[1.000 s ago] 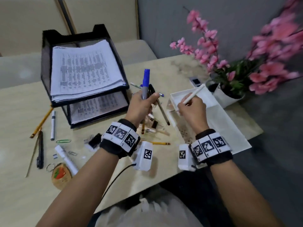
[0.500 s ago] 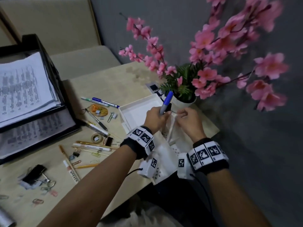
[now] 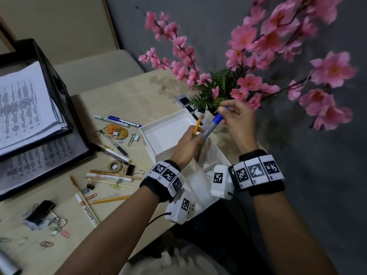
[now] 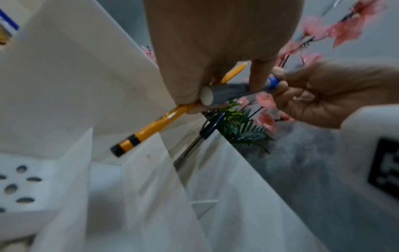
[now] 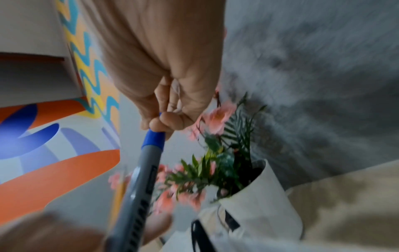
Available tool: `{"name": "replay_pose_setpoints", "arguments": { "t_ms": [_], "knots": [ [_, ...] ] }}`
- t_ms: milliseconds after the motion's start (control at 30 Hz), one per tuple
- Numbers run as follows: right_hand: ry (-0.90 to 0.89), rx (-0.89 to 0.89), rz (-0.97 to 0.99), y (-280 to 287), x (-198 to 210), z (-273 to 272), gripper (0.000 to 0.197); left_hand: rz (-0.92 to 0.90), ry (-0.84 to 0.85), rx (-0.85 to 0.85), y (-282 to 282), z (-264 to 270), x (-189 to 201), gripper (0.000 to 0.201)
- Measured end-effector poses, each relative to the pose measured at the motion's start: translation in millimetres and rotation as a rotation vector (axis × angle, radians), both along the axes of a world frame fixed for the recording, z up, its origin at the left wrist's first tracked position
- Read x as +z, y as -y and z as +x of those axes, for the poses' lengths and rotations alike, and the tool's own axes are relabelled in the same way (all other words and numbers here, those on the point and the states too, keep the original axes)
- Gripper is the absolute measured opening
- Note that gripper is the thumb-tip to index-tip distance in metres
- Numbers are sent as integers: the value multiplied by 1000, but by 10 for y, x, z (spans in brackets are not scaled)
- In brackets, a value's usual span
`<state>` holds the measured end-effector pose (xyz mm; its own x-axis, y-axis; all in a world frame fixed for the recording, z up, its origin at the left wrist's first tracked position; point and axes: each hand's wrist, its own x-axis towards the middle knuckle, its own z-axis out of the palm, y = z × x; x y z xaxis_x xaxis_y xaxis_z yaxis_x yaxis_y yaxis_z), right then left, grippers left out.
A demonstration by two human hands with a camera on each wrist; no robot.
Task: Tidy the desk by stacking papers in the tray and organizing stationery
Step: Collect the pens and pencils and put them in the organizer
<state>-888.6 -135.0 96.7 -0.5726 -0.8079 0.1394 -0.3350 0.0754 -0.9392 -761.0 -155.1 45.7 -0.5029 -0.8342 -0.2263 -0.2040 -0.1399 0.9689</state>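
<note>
My left hand (image 3: 195, 135) grips a yellow pencil (image 3: 197, 127) and the grey barrel of a blue-capped marker (image 3: 211, 127) together, just above the white compartment organizer (image 3: 164, 119). My right hand (image 3: 224, 114) pinches the marker's blue cap end. In the left wrist view the marker (image 4: 228, 92) crosses over the pencil (image 4: 151, 126), and a black pen (image 4: 207, 131) stands in a compartment below. The right wrist view shows the marker (image 5: 146, 170) running from my fingertips down toward the left hand. Printed papers (image 3: 23, 108) lie stacked in the black tray (image 3: 57, 90) at the left.
A white pot of pink flowers (image 3: 214, 96) stands right behind the organizer, close to my right hand. Loose pens, pencils and brushes (image 3: 111, 175), binder clips (image 3: 130, 169), paper clips and a white marker (image 3: 87, 210) are scattered on the desk left of the organizer.
The white pen my right hand held a second ago is gone from it; that hand now pinches the marker's cap. A yellow pencil now shows in my left hand. The head view swung right.
</note>
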Motion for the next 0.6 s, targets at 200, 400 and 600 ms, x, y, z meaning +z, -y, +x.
{"name": "replay_pose_setpoints", "arguments": {
  "t_ms": [200, 400, 600],
  "knots": [
    [-212, -73, 18, -58, 29, -54, 11, -215, 25, 224, 123, 63, 27, 35],
    [-447, 99, 216, -115, -300, 153, 5, -405, 173, 158, 119, -5, 60, 26],
    [-444, 142, 282, -171, -440, 148, 11, -544, 363, 46, 49, 66, -126, 25]
  ]
}}
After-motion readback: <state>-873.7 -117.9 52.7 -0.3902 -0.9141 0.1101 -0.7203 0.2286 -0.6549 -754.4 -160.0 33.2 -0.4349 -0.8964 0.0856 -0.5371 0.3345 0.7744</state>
